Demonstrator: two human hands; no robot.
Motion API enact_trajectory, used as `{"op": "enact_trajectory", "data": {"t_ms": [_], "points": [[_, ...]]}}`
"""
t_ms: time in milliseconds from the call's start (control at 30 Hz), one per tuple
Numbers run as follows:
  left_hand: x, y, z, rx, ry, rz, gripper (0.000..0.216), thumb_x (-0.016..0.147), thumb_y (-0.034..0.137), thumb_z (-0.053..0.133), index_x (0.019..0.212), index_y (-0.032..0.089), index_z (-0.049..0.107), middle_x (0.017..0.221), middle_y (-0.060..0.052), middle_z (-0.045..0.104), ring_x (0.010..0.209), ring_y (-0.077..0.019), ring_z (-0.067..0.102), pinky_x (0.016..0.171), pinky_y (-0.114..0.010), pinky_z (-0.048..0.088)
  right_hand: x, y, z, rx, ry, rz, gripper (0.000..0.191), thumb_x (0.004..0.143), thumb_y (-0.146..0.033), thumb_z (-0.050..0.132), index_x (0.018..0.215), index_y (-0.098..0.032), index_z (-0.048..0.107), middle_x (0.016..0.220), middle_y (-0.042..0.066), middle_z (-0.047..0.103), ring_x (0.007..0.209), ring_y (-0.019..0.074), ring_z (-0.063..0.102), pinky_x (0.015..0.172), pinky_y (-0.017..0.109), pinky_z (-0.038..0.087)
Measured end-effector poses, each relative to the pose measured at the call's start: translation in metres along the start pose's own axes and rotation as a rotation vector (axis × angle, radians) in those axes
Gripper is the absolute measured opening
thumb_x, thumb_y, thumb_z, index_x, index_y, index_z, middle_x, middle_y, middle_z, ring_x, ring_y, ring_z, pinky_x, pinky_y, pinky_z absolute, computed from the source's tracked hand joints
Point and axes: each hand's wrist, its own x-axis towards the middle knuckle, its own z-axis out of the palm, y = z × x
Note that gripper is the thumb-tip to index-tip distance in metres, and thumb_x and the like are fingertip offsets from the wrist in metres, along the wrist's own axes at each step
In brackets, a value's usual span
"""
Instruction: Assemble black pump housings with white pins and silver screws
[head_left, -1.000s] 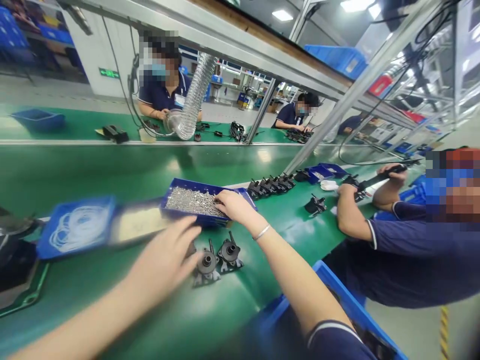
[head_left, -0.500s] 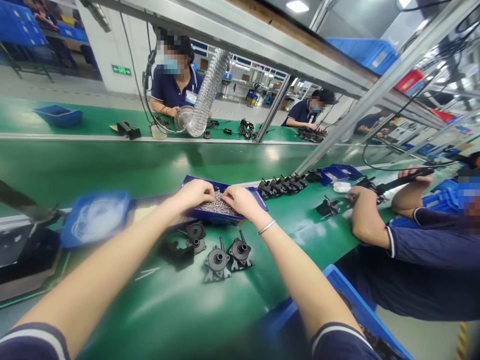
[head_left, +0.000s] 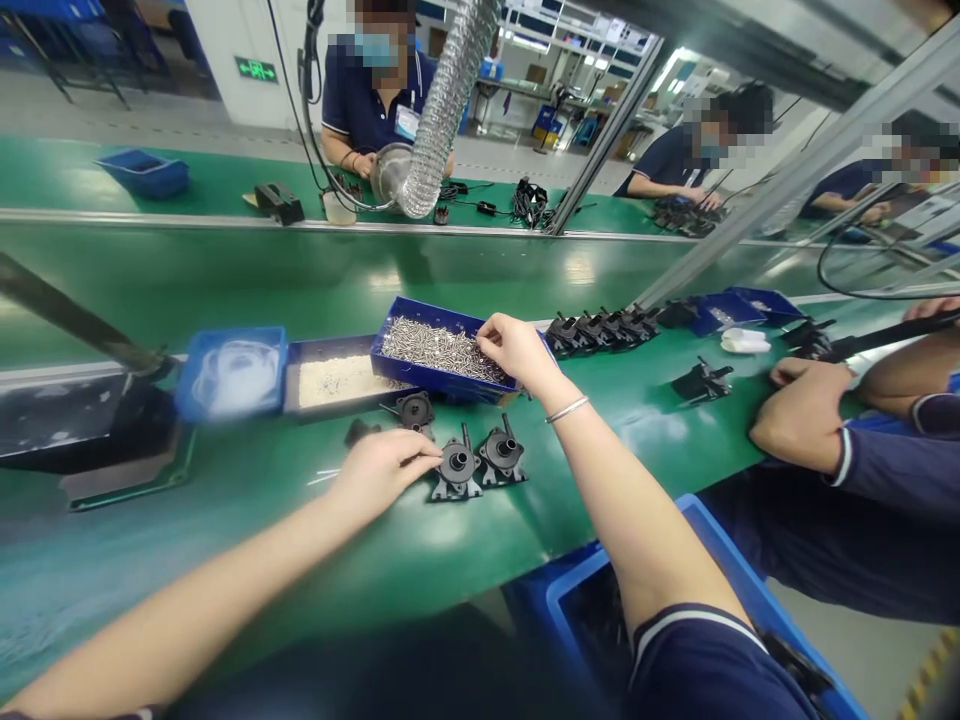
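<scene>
Left hand point(head_left: 379, 470): on the green desk point(head_left: 225, 500), fingers curled together, tips touching a black round plastic housing point(head_left: 457, 467).
Right hand point(head_left: 514, 350): fingers pinching into small silver screws point(head_left: 439, 348) in a blue rectangular tray point(head_left: 420, 375).
Second housing point(head_left: 502, 455): just beside the first.

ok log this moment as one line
left hand: at black part | right hand: in screw tray | surface: green belt

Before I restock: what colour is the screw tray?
Blue, seen in the head view: screw tray, right hand in it.
</scene>
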Motion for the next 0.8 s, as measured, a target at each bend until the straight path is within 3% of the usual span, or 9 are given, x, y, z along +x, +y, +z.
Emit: {"op": "enact_trajectory", "data": {"t_ms": [200, 367, 433, 500, 567, 633, 800], "points": [[-0.006, -0.023, 0.023, 0.114, 0.135, 0.127, 0.015, 0.094, 0.029, 0.061, 0.088, 0.02, 0.072, 0.091, -0.002, 0.075, 0.083, -0.0172, 0.071, 0.075, -0.028, 0.057, -0.022, -0.012, -0.027, 0.175, 0.135, 0.016, 0.01, 0.082, -0.016, 0.065, 0.09, -0.015, 0.07, 0.082, 0.003, 0.073, 0.071, 0.0149, 0.066, 0.068, 0.026, 0.052], [-0.017, -0.036, 0.028, 0.451, 0.135, 0.513, 0.021, 0.098, 0.015, 0.049, 0.111, 0.012, 0.065, 0.106, -0.012, 0.074, 0.091, -0.0238, 0.073, 0.072, -0.035, 0.061, -0.074, -0.035, -0.053, 0.191, 0.121, -0.037, 0.009, 0.086, -0.019, 0.065, 0.092, -0.018, 0.072, 0.085, 0.002, 0.074, 0.074, 0.0151, 0.067, 0.07, 0.027, 0.053], [-0.021, -0.037, 0.029, 0.481, 0.14, 0.573, 0.026, 0.097, 0.017, 0.051, 0.121, 0.011, 0.059, 0.113, -0.015, 0.072, 0.096, -0.0262, 0.072, 0.076, -0.038, 0.061, -0.097, -0.043, -0.055, 0.18, 0.076, -0.081, 0.009, 0.088, -0.017, 0.064, 0.094, -0.019, 0.071, 0.089, 0.002, 0.073, 0.08, 0.0152, 0.067, 0.074, 0.027, 0.052], [-0.023, -0.034, 0.031, 0.383, 0.114, 0.488, 0.043, 0.095, 0.029, 0.058, 0.134, 0.013, 0.05, 0.121, -0.016, 0.068, 0.105, -0.0275, 0.07, 0.085, -0.041, 0.061, -0.118, -0.048, -0.051, 0.183, 0.021, -0.128, 0.01, 0.09, -0.016, 0.063, 0.094, -0.02, 0.071, 0.092, 0.002, 0.073, 0.085, 0.0151, 0.067, 0.079, 0.027, 0.052], [-0.021, -0.03, 0.035, 0.244, 0.054, 0.342, 0.074, 0.088, 0.044, 0.067, 0.147, 0.015, 0.032, 0.134, -0.019, 0.06, 0.117, -0.03, 0.064, 0.095, -0.044, 0.057, -0.133, -0.05, -0.044, 0.195, -0.025, -0.162, 0.01, 0.091, -0.015, 0.062, 0.095, -0.02, 0.07, 0.094, 0.002, 0.072, 0.088, 0.0151, 0.067, 0.082, 0.027, 0.052], [-0.016, -0.027, 0.042, 0.142, -0.005, 0.225, 0.095, 0.081, 0.049, 0.073, 0.152, 0.015, 0.018, 0.143, -0.021, 0.051, 0.126, -0.0325, 0.057, 0.102, -0.048, 0.053, -0.145, -0.051, -0.035, 0.199, -0.044, -0.182, 0.012, 0.092, -0.014, 0.061, 0.097, -0.02, 0.07, 0.095, 0.003, 0.072, 0.089, 0.0154, 0.067, 0.082, 0.027, 0.053], [-0.018, -0.034, 0.048, 0.01, -0.072, 0.141, 0.09, 0.08, 0.035, 0.074, 0.151, 0.018, 0.021, 0.144, -0.019, 0.049, 0.13, -0.0313, 0.053, 0.108, -0.048, 0.048, -0.165, -0.056, -0.016, 0.21, -0.05, -0.208, 0.014, 0.093, -0.012, 0.059, 0.1, -0.019, 0.068, 0.096, 0.005, 0.071, 0.091, 0.0162, 0.066, 0.083, 0.028, 0.054]]}}
